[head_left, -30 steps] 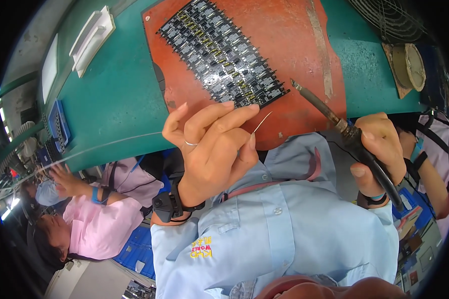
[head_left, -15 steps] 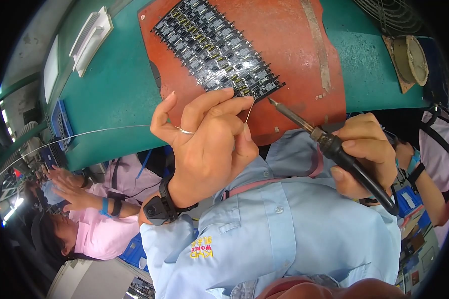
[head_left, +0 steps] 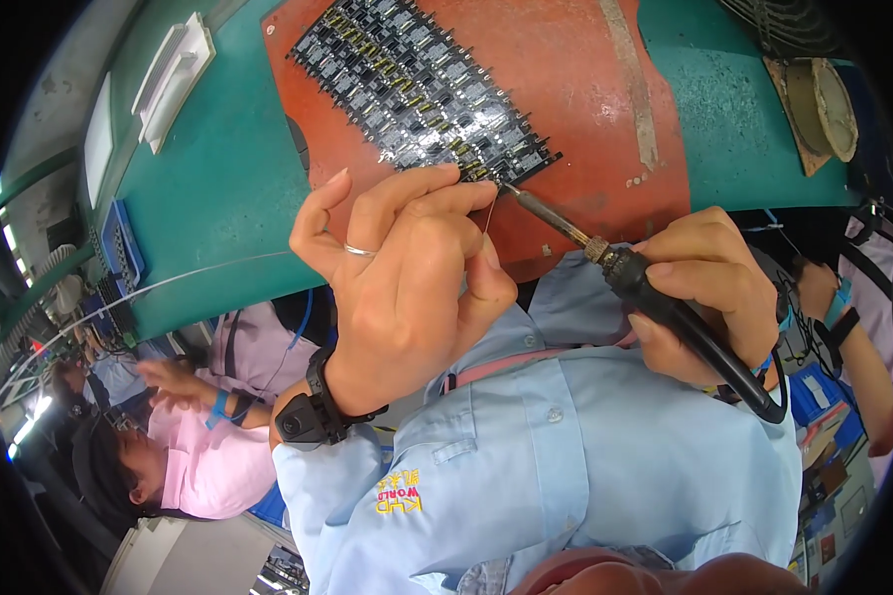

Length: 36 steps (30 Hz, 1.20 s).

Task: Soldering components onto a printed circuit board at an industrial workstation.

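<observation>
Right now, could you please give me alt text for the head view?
A person's right hand holds a black-handled soldering iron, its tip at the near edge of a dark circuit panel, while the left hand holds thin wire nearby. The panel lies on a reddish mat on a green table.

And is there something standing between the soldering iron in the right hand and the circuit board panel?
Nothing visible blocks the soldering iron: its tip is at the near edge of the circuit board panel, though I cannot tell if they touch. The left hand and solder wire are close on the tip's left.
</observation>
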### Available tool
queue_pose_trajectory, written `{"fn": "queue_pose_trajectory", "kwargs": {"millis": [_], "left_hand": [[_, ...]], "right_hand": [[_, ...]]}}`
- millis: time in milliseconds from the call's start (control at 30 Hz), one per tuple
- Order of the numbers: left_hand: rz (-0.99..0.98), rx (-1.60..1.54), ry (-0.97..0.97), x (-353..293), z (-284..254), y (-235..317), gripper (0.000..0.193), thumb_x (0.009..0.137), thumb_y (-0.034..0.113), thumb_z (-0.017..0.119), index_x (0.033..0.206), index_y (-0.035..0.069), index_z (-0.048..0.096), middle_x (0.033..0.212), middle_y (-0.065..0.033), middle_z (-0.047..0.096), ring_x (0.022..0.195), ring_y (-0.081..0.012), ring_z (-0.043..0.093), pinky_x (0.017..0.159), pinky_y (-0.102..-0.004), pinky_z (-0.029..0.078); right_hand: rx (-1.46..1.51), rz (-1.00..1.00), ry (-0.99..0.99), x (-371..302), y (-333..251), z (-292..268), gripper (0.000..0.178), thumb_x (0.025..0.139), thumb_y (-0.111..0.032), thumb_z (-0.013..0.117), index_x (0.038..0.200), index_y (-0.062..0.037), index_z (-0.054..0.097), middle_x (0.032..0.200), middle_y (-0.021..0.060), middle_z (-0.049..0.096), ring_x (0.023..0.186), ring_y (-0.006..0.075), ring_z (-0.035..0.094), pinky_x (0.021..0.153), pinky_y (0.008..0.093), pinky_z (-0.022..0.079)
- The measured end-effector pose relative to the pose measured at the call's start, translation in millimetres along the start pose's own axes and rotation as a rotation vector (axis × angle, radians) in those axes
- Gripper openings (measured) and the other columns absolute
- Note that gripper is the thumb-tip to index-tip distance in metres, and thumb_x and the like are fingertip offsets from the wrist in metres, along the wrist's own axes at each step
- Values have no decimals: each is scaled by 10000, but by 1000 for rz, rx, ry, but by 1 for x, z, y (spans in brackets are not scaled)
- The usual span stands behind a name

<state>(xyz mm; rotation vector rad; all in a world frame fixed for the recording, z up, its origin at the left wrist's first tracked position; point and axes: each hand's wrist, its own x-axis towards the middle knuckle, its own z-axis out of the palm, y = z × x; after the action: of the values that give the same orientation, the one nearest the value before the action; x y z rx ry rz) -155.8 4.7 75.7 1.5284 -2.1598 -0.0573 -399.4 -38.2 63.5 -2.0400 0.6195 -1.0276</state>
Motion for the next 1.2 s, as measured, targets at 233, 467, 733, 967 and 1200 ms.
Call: {"fn": "queue_pose_trajectory", "kwargs": {"millis": [233, 467, 733, 967, 1200], "left_hand": [[18, 4, -24, 3, -3, -2, 169, 735, 12, 664, 776, 88, 519, 972, -32, 742, 1006, -231, 665, 1050, -485, 278], [5, 3, -27, 6, -1, -1, 158, 725, -6, 679, 791, 76, 561, 969, -36, 738, 1002, -248, 665, 1049, -484, 303], [14, -39, -38, 0, -4, -5, 162, 729, 2, 688, 782, 80, 556, 983, -36, 739, 1031, -248, 658, 1060, -478, 303], [8, -25, -45, 1, -2, -6, 167, 725, 3, 691, 783, 82, 555, 993, -27, 739, 1041, -245, 655, 1061, -483, 301], [14, -24, -31, 1, -2, -7, 169, 722, 5, 692, 784, 84, 556, 997, -25, 739, 1042, -238, 654, 1062, -483, 297]], "right_hand": [[-7, 3, 36, 0, 0, 5, 430, 603, 68, 758, 1009, 27, 619, 933, 185, 659, 721, 294, 615, 630, 349, 501], [-19, -7, 36, 3, -2, 6, 446, 580, 83, 757, 1003, 23, 627, 903, 183, 655, 695, 294, 608, 614, 348, 497], [-29, -8, 28, 7, -7, 3, 460, 563, 98, 752, 1000, 24, 629, 881, 179, 653, 681, 291, 603, 602, 352, 497], [-32, -2, 30, 6, -6, 1, 456, 563, 103, 746, 996, 24, 627, 878, 178, 653, 680, 291, 607, 602, 352, 498], [-28, 14, 23, 7, -6, 2, 448, 570, 99, 747, 995, 24, 624, 889, 177, 653, 700, 296, 613, 616, 354, 502]]}}
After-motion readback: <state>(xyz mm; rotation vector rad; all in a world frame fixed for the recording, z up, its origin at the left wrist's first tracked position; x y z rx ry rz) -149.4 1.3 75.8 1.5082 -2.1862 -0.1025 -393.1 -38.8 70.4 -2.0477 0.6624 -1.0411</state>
